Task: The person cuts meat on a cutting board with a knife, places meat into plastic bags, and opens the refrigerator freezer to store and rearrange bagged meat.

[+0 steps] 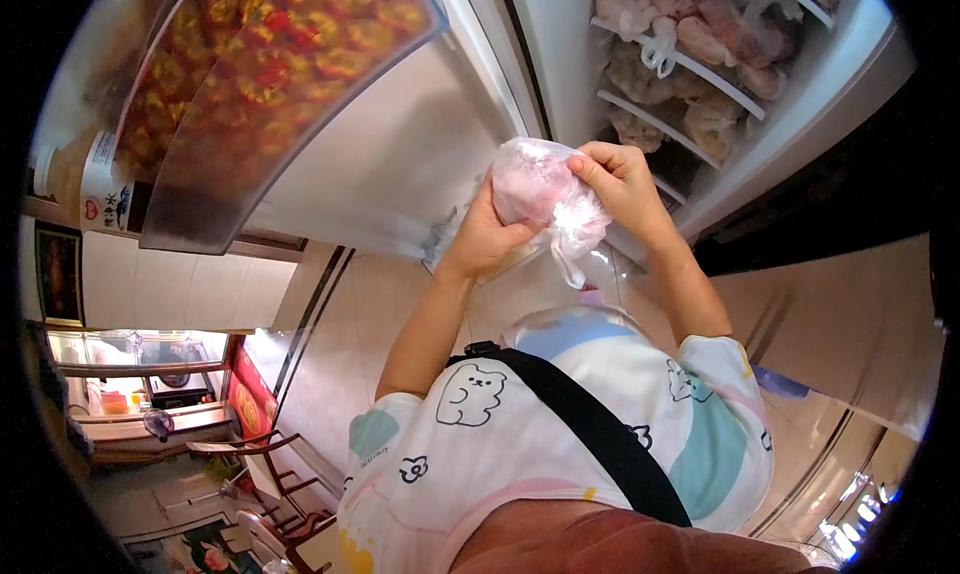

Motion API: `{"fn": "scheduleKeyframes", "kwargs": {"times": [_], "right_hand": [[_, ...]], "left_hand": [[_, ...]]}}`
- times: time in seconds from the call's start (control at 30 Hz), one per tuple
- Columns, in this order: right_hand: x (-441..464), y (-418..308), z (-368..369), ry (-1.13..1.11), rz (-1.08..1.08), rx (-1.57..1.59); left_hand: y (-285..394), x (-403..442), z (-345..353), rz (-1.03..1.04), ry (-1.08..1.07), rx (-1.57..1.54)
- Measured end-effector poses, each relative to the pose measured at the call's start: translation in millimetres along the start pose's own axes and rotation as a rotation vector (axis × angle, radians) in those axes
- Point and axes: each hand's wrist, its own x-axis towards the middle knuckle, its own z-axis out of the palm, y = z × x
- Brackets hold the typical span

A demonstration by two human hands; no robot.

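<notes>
Two hands (484, 236) (622, 186) hold one plastic bag (535, 186).

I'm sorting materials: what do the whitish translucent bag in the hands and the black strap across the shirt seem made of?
Whitish translucent bag: likely thin, glossy plastic film, given bright highlights and crinkles. Flat black strap: probably matte fabric webbing; its surface looks dull, weave indistinct.

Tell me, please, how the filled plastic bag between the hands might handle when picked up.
The plastic bag may be slippery, given its translucent, glossy film. Its dangling tail is probably floppy; the rounded, bulging body seems unlikely to collapse.
</notes>
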Motion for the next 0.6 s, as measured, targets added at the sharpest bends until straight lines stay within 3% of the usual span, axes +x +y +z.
{"fn": "scheduleKeyframes", "kwargs": {"times": [0.27, 0.33, 0.43, 0.47, 0.5, 0.57, 0.6], "right_hand": [[7, 32, -21, -0.139, 0.154, 0.360], [4, 34, -20, 0.174, -0.049, 0.036], [-7, 11, -30, 0.055, -0.110, 0.047], [-12, -3, -28, -0.010, -0.118, -0.059], [-9, -2, -28, -0.050, -0.316, -0.365], [-5, 16, -28, -0.087, -0.237, -0.282], [-3, 29, -30, -0.036, -0.069, -0.059]], "left_hand": [[1, 20, 14, 0.012, 0.068, -0.007], [-4, 29, 18, 0.089, 0.159, 0.103], [-5, 37, 26, 0.152, 0.240, 0.248], [-6, 41, 28, 0.153, 0.240, 0.246], [-9, 44, 31, 0.186, 0.261, 0.301], [-7, 48, 35, 0.213, 0.273, 0.353], [1, 49, 37, -0.007, 0.227, 0.191]]}}
